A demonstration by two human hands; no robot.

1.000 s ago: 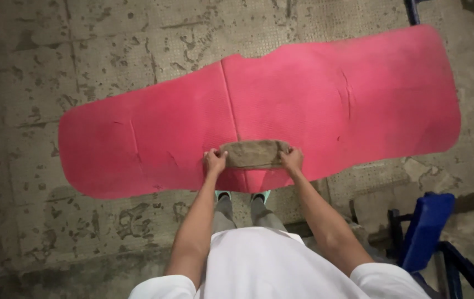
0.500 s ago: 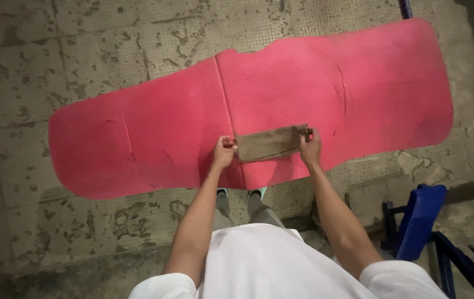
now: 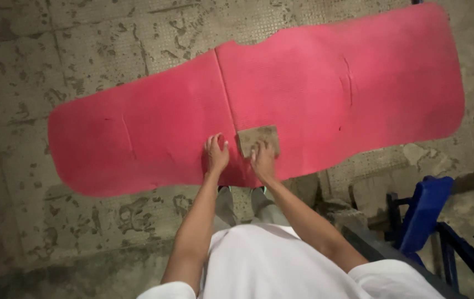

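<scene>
From the head camera, looking straight down, a long pink foam mat [image 3: 314,94] with rounded ends lies spread flat on a stained, cracked concrete floor [image 3: 82,50]. A seam or fold line runs across the mat near its middle. On the mat's near edge sits a small, dull brown square pad [image 3: 258,138], possibly cloth or worn sponge; the blur makes the material hard to tell.

The right hand [image 3: 263,159] rests on the near edge of the brown pad, fingers pressing down on it flat rather than closing round it, so its grip is loose and unclenched. The left hand [image 3: 216,153] lies just beside the pad to its left, fingers spread flat on the pink mat, holding nothing. Both bare forearms reach out from white short sleeves.

At the lower right, off the mat, stands a blue metal frame [image 3: 422,213] on the floor.
</scene>
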